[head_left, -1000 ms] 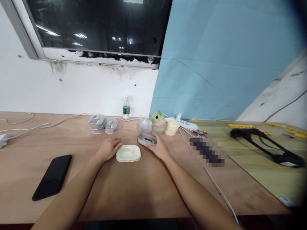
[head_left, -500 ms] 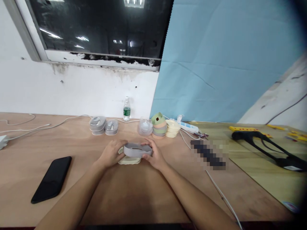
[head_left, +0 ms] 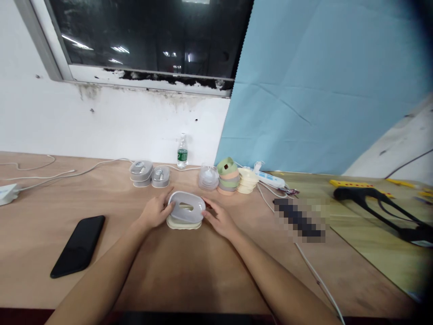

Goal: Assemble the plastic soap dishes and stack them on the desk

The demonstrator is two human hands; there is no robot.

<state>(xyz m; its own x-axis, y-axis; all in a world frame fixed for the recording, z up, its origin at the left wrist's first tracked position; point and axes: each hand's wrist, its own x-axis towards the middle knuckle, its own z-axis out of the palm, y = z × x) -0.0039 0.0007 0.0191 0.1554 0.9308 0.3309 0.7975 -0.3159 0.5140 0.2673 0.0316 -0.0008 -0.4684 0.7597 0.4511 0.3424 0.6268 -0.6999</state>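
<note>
A grey oval plastic shell with a slot in its bottom is held between both hands, tipped so that its hollow inside faces me. My left hand grips its left end, thumb over the rim. At the right end, my right hand holds it with the thumb on the rim and the fingers partly hidden behind. Beneath the shell, a cream scalloped piece shows only its front edge. Whether the two pieces touch I cannot tell.
Behind stand grey lidded boxes, a water bottle, clear plastic pieces, stacked green, orange and grey shells and cream pieces. A black phone lies left. White cables and a power strip sit further right.
The grey shell has tilted from nearly level, so its inside and bottom slot now show. Both hands turned with it and kept their hold. The camera view shifted slightly.
</note>
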